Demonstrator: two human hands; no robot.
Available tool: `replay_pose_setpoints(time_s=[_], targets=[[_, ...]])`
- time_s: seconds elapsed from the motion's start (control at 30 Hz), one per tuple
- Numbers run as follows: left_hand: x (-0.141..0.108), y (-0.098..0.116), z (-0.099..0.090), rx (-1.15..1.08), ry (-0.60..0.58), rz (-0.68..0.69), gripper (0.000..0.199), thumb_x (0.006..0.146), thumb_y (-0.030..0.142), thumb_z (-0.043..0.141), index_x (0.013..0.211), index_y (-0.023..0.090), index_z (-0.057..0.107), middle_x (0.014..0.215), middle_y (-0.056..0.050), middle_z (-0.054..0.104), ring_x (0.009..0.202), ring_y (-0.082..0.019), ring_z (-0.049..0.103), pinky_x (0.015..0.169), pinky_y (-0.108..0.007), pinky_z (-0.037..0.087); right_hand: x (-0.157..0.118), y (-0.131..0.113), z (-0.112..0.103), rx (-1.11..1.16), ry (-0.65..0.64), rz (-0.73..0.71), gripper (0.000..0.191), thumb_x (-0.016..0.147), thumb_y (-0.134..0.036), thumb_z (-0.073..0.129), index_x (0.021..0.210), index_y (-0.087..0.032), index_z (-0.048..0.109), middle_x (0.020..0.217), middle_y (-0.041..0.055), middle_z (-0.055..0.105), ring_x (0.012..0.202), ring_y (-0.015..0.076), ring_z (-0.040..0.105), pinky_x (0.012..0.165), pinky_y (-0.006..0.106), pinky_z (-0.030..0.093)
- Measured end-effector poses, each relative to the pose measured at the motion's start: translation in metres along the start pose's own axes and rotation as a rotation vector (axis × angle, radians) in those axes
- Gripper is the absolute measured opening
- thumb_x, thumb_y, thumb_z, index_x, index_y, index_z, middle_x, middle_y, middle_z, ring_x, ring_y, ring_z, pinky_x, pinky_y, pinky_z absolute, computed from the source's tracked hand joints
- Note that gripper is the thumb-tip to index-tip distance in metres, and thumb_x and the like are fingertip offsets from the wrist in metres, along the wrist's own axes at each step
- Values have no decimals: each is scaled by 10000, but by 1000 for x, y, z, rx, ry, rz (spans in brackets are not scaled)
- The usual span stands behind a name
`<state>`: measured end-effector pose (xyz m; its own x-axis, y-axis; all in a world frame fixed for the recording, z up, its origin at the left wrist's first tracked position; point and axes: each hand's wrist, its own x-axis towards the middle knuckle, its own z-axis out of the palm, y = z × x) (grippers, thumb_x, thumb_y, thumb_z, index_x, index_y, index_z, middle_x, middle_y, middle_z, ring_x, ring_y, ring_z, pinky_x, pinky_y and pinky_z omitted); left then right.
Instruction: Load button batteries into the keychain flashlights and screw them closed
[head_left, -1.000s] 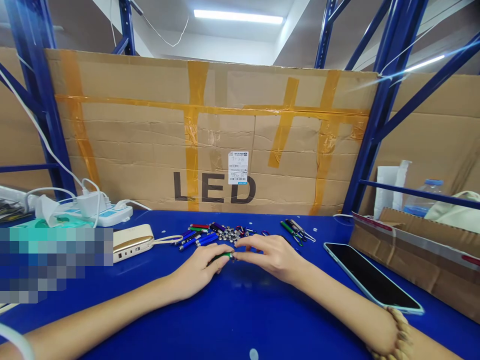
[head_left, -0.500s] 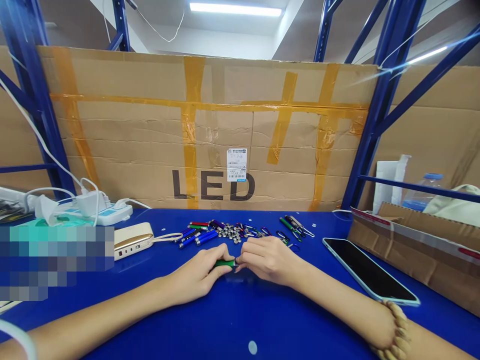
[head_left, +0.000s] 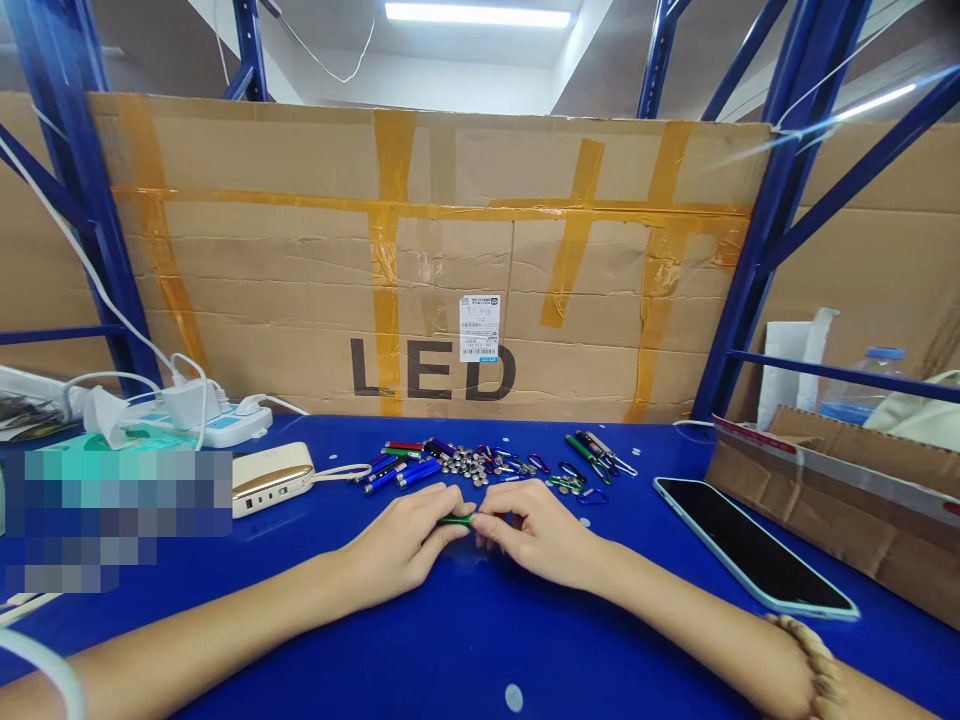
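Note:
My left hand (head_left: pixel 409 535) pinches a green mini flashlight (head_left: pixel 454 520) between thumb and fingers, just above the blue table. At the tube's right end, my right hand (head_left: pixel 541 530) has thumb and fingers closed on it; the fingertips partly hide that end. Beyond the hands lies a pile of blue flashlight tubes (head_left: pixel 405 474), with a red one (head_left: pixel 403 446) among them. Silver button cells (head_left: pixel 466 464) are heaped beside the tubes. Carabiner clips (head_left: pixel 538 463) lie right of the cells. Farther right, several flashlights with clips (head_left: pixel 596 455) lie together.
A phone (head_left: pixel 754 545) lies at right by an open cardboard box (head_left: pixel 817 500). To the left are a white power bank (head_left: pixel 271 480) with a strap and a power strip (head_left: pixel 232 428) with cables. A large carton (head_left: pixel 300 300) stands across the back between blue rack posts.
My right hand has turned at the flashlight's end, its thumb now more in view. The green flashlight shows less between the hands. The whole view has shifted slightly.

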<state>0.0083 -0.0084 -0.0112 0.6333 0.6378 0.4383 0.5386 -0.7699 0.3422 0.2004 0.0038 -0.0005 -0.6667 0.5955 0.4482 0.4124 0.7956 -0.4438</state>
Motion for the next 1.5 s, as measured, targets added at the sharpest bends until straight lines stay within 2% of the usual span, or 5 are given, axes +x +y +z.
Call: replay_pose_setpoints(time_s=[0.5, 0.7, 1.0, 1.3, 1.5], targets=[[6, 1, 0, -214, 19, -232, 165, 898, 322, 348, 991, 224, 441, 782, 10, 575, 713, -143, 534, 707, -276, 394, 6, 9, -8, 39, 37, 132, 395, 900, -360, 372, 669, -163, 624, 624, -7, 602, 564, 90, 532, 558, 201, 369], [9, -3, -2, -358, 237, -361, 196, 907, 375, 273, 984, 212, 349, 661, 37, 473, 635, -129, 446, 658, -272, 358, 7, 30, -26, -438, 250, 222, 404, 867, -340, 387, 539, -169, 547, 572, 6, 577, 531, 109, 486, 487, 231, 243], [9, -12, -2, -501, 353, -453, 237, 898, 438, 303, 981, 218, 334, 638, 51, 461, 585, -114, 412, 601, -268, 336, 6, 50, -26, -561, 141, 505, 280, 757, -335, 495, 518, -203, 559, 558, 12, 612, 561, 159, 554, 460, 245, 249], [7, -1, -2, -431, 332, -336, 185, 915, 383, 286, 996, 223, 331, 641, 52, 435, 637, -121, 424, 660, -276, 335, 7, 48, -8, -454, 88, 141, 416, 807, -363, 506, 1185, -190, 519, 1243, 96, 523, 1157, 221, 449, 960, 403, 308], [6, 2, -2, -414, 300, -293, 175, 915, 363, 286, 990, 210, 330, 640, 46, 433, 630, -122, 427, 660, -280, 345, 7, 56, -8, -427, 4, 164, 346, 872, -353, 438, 1126, -175, 591, 1224, 102, 555, 1149, 227, 470, 963, 437, 302]])
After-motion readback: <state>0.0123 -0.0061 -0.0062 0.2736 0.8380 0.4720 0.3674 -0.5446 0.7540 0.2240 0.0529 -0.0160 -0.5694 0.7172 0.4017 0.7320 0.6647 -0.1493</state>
